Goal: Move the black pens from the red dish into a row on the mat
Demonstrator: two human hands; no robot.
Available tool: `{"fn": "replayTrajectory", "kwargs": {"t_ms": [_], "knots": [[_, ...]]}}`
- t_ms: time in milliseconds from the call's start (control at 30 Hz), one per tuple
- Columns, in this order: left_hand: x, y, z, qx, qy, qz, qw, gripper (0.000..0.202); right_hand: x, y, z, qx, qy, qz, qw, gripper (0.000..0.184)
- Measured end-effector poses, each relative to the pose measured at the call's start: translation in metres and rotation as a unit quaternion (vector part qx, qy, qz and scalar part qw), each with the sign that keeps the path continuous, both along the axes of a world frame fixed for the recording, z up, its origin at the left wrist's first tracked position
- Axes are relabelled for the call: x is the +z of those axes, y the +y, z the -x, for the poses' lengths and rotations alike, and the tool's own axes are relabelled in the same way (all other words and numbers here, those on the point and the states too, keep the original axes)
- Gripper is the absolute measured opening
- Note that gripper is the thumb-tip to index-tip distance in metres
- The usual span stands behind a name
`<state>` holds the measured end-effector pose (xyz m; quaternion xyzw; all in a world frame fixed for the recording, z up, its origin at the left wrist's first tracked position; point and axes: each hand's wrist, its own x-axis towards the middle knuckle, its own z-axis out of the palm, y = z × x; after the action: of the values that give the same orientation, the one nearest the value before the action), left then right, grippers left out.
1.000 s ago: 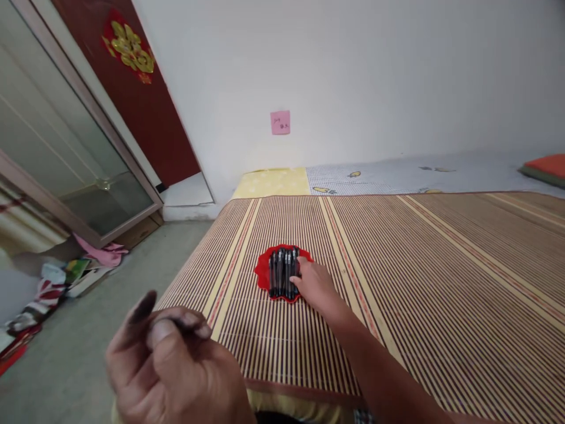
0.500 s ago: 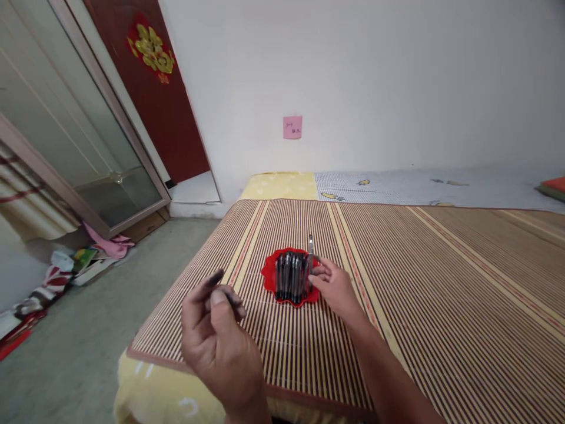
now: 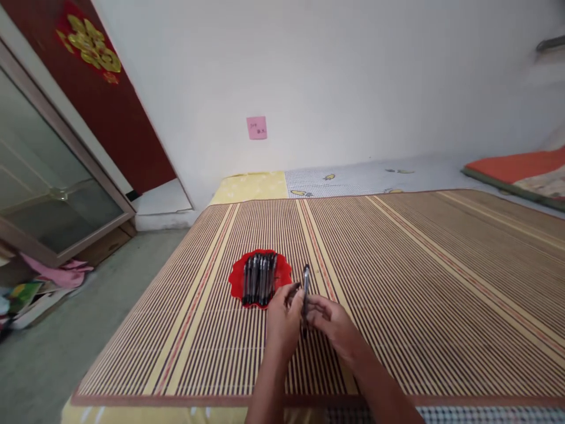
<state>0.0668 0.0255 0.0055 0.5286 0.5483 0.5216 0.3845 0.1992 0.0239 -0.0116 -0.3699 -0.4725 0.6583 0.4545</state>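
A pen [image 3: 306, 282] with a clear barrel and dark ends stands nearly upright between my two hands, over the mat. My right hand [image 3: 335, 324] grips it from the right with bent fingers. From the left, my left hand [image 3: 285, 318] closes on it with the thumb against the barrel; dark smudges mark its fingertips. A red scalloped plate [image 3: 237, 277] lies just beyond my left hand, which overlaps its near right edge. Several similar black pens [image 3: 259, 280] lie side by side on the plate.
A striped bamboo mat [image 3: 397, 294] covers the bed. Its front edge runs close to me, and floor [image 3: 145, 265] shows at the left. Folded orange bedding [image 3: 507, 165] lies at the far right. A pink note [image 3: 256, 128] is stuck on the wall.
My right hand has lifted the pen away from the plate and nearer to me. My left hand has come across to meet it. The view has swung to the right.
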Motion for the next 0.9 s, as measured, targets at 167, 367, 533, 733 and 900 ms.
{"fn": "replayTrajectory", "kwargs": {"t_ms": [167,367,533,733,900], "knots": [[-0.007,0.001,-0.006,-0.019,-0.008,0.026,0.999,0.021,-0.006,-0.003,-0.001,0.058,0.003,-0.023,0.998,0.022],[-0.005,-0.002,-0.007,0.005,-0.062,0.031,0.998,0.025,-0.010,0.003,-0.019,-0.024,-0.086,-0.034,0.995,0.019],[-0.007,-0.006,-0.017,-0.051,-0.080,0.088,0.992,0.028,-0.007,0.011,-0.035,-0.151,-0.094,-0.031,0.983,0.033],[-0.008,-0.008,-0.034,-0.086,-0.028,0.078,0.993,0.026,-0.003,0.011,-0.035,-0.144,-0.066,-0.037,0.987,0.035],[-0.014,-0.007,-0.034,-0.089,0.038,0.081,0.992,0.024,-0.006,0.015,-0.036,-0.154,-0.065,-0.028,0.986,0.033]]}}
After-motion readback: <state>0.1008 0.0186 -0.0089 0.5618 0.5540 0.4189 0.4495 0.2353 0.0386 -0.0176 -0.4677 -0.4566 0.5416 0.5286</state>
